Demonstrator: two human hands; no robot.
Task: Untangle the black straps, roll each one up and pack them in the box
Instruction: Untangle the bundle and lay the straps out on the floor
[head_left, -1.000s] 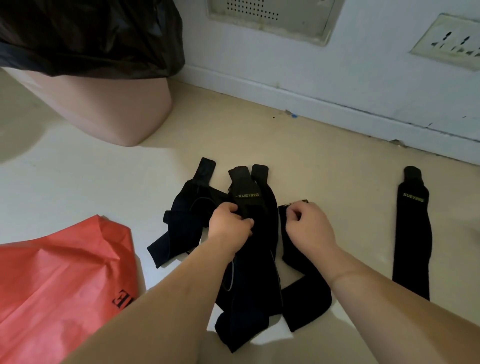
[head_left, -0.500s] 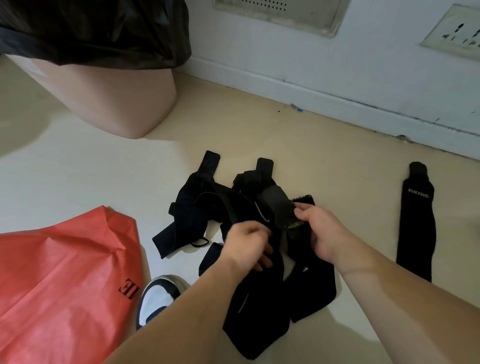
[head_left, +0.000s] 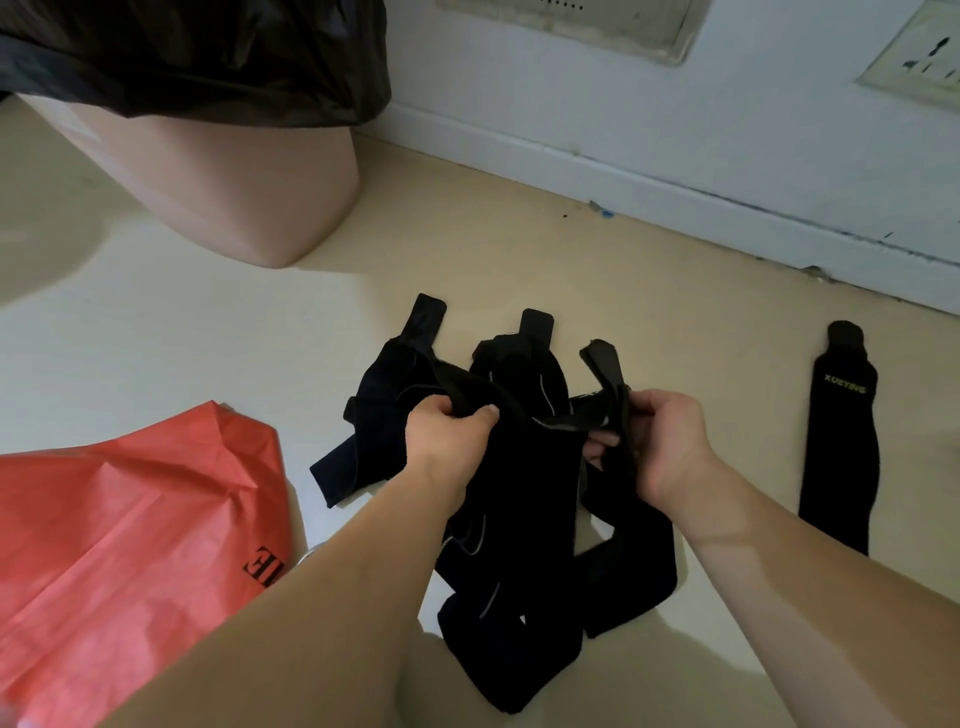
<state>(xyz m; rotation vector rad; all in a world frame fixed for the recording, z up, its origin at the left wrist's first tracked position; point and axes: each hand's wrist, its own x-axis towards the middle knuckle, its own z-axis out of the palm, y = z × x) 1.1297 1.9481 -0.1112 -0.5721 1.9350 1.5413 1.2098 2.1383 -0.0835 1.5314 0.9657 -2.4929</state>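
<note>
A tangle of black straps lies on the pale floor in the middle of the view. My left hand grips a strap that runs up and left out of the tangle. My right hand grips another strap whose tab end sticks up above my fingers. Both held straps are lifted a little off the floor. One single black strap with yellow lettering lies flat and straight by itself to the right. No box is in view.
A pink bin lined with a black bag stands at the back left. A crumpled red plastic bag lies at the left. The white wall and skirting run along the back.
My hands have drawn apart: the left took hold of a strap further left, and the right pulled its strap to the right so its tab end now stands up.
</note>
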